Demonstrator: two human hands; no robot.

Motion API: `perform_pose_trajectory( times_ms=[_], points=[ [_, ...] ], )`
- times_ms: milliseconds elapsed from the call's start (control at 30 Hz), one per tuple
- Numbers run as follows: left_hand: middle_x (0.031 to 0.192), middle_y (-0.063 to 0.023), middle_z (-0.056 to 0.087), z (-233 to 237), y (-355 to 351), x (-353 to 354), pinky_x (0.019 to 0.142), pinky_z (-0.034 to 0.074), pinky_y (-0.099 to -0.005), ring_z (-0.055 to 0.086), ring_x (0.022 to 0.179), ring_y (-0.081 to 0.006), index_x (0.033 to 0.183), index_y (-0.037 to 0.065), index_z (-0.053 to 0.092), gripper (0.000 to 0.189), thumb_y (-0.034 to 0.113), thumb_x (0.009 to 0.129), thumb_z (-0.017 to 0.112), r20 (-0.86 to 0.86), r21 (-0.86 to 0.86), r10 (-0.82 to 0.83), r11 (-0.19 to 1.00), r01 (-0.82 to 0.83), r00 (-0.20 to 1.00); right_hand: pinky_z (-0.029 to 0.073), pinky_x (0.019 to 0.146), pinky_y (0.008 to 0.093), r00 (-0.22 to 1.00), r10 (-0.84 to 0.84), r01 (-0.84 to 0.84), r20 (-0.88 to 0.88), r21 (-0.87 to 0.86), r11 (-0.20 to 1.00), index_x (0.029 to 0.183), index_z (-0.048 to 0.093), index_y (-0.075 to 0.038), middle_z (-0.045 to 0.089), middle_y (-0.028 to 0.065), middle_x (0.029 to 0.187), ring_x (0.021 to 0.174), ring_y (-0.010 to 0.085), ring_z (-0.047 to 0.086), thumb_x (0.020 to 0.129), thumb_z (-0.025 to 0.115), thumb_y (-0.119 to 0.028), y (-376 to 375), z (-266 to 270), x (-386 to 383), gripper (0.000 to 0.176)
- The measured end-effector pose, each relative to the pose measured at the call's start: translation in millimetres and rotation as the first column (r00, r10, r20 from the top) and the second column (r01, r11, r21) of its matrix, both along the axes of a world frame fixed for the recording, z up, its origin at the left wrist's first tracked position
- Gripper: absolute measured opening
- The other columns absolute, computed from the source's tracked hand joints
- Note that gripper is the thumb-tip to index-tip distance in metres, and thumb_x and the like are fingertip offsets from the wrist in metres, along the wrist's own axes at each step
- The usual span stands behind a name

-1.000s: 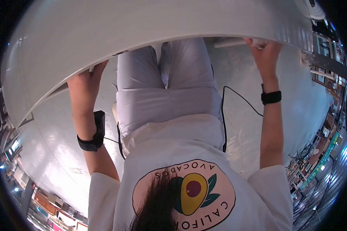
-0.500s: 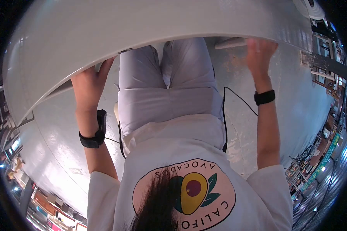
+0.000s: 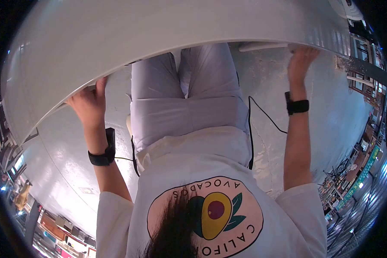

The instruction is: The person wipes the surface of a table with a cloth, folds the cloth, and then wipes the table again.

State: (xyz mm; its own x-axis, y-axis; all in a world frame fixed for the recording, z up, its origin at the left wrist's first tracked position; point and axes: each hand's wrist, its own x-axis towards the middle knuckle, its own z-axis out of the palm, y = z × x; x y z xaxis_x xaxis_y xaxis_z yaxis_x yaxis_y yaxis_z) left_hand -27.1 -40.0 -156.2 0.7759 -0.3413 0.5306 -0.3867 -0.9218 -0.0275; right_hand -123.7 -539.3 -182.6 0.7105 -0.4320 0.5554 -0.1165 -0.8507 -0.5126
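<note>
Across the top of the view stretches a smooth pale table with a curved front edge. My left hand is at the left part of that edge, its thumb raised toward the rim and its other fingers mostly hidden under the tabletop. At the right part of the edge is my right hand, smeared by motion, with its fingertips hidden or blurred beneath the rim. No held object shows in either hand. Black straps circle both wrists; the left strap carries a dark box with a thin cable.
My legs are under the table. A black cable hangs on my right above the grey floor. A pale bar runs beneath the tabletop. Cluttered shelves stand far right, with more items far left.
My left hand has slid left and slightly down along the table edge. My right hand has shifted right along the edge.
</note>
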Motion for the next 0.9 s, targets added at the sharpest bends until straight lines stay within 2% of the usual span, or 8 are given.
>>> perform_pose_trajectory(
  times_ms=[67,267,467,533,567,633,767,900],
  points=[
    [0.095,-0.0118,0.067,-15.5,14.4,3.6,0.088,0.043,-0.0457,0.062,0.096,-0.0354,0.103,0.007,0.068,0.043,0.043,0.080,0.074,-0.298,-0.184,-0.015,0.982,-0.042,0.955,0.016,0.114,0.0508,0.995,0.077,-0.095,-0.069,-0.321,0.942,0.141,0.033,0.002,0.028,0.0245,0.146,0.139,0.0391,0.021,0.100,0.042,-0.030,11.2,-21.7,-2.7,0.053],
    [0.094,-0.0119,0.067,-13.7,8.4,8.8,0.087,0.045,-0.0464,0.059,0.098,-0.0378,0.104,0.007,0.067,0.040,0.041,0.083,0.071,-0.193,-0.144,-0.073,0.989,0.045,0.978,0.012,0.111,0.0646,0.974,0.227,-0.226,0.006,-0.068,0.972,0.129,0.049,-0.003,0.036,0.0240,0.141,0.133,0.0449,0.029,0.096,0.051,-0.036,117.7,17.0,14.2,0.046],
    [0.101,-0.0139,0.065,-6.0,-1.7,8.6,0.088,0.044,-0.0480,0.059,0.097,-0.0389,0.106,0.006,0.066,0.039,0.035,0.082,0.074,-0.188,-0.168,-0.095,0.984,0.064,0.978,0.013,0.111,0.0579,0.984,0.137,-0.168,-0.116,-0.321,0.932,0.138,0.041,-0.001,0.033,0.0228,0.146,0.139,0.0439,0.020,0.097,0.047,-0.018,54.0,-0.3,6.8,0.045],
    [0.107,-0.0150,0.063,-1.0,-1.1,5.4,0.090,0.042,-0.0488,0.057,0.101,-0.0394,0.110,0.006,0.064,0.040,0.032,0.081,0.074,-0.414,-0.214,-0.054,0.976,-0.040,0.909,0.016,0.111,0.0555,0.989,0.055,-0.137,-0.139,-0.702,0.699,0.138,0.040,0.001,0.035,0.0235,0.143,0.136,0.0438,0.025,0.098,0.044,-0.016,2.7,0.1,3.7,0.043],
    [0.110,-0.0155,0.063,2.0,-1.4,3.6,0.092,0.041,-0.0492,0.057,0.103,-0.0396,0.111,0.006,0.063,0.041,0.031,0.081,0.075,-0.517,-0.228,-0.040,0.969,-0.093,0.855,0.016,0.112,0.0537,0.989,-0.004,-0.082,-0.148,-0.566,0.820,0.138,0.039,0.002,0.035,0.0238,0.143,0.135,0.0434,0.026,0.098,0.043,-0.017,-17.1,4.0,0.4,0.044],
    [0.116,-0.0159,0.060,2.6,-5.2,-0.8,0.095,0.038,-0.0506,0.054,0.107,-0.0398,0.116,0.004,0.061,0.043,0.028,0.082,0.074,-0.312,-0.231,-0.068,0.973,-0.006,0.948,0.018,0.113,0.0502,0.975,-0.102,0.053,-0.197,-0.240,0.969,0.139,0.037,0.004,0.035,0.0245,0.143,0.133,0.0425,0.029,0.100,0.042,-0.018,-43.9,11.3,-4.0,0.045],
    [0.123,-0.0154,0.058,-1.3,-13.5,-24.7,0.099,0.032,-0.0530,0.049,0.114,-0.0396,0.121,0.001,0.056,0.045,0.022,0.084,0.070,0.011,-0.318,-0.082,0.945,0.081,0.997,0.020,0.112,0.0457,0.990,-0.103,0.086,-0.094,-0.163,0.983,0.138,0.035,0.008,0.036,0.0255,0.142,0.130,0.0412,0.032,0.101,0.041,-0.023,-53.9,5.0,-1.8,0.049],
    [0.121,-0.0145,0.058,8.9,-24.0,-67.5,0.094,0.038,-0.0473,0.052,0.110,-0.0319,0.111,0.008,0.060,0.033,0.012,0.079,0.067,-0.109,-0.310,-0.287,0.920,0.242,0.952,0.021,0.112,0.0465,0.987,-0.105,0.102,-0.121,-0.032,0.994,0.139,0.034,0.008,0.035,0.0274,0.143,0.131,0.0412,0.033,0.100,0.046,-0.026,34.3,20.5,10.5,0.052]
  ],
)
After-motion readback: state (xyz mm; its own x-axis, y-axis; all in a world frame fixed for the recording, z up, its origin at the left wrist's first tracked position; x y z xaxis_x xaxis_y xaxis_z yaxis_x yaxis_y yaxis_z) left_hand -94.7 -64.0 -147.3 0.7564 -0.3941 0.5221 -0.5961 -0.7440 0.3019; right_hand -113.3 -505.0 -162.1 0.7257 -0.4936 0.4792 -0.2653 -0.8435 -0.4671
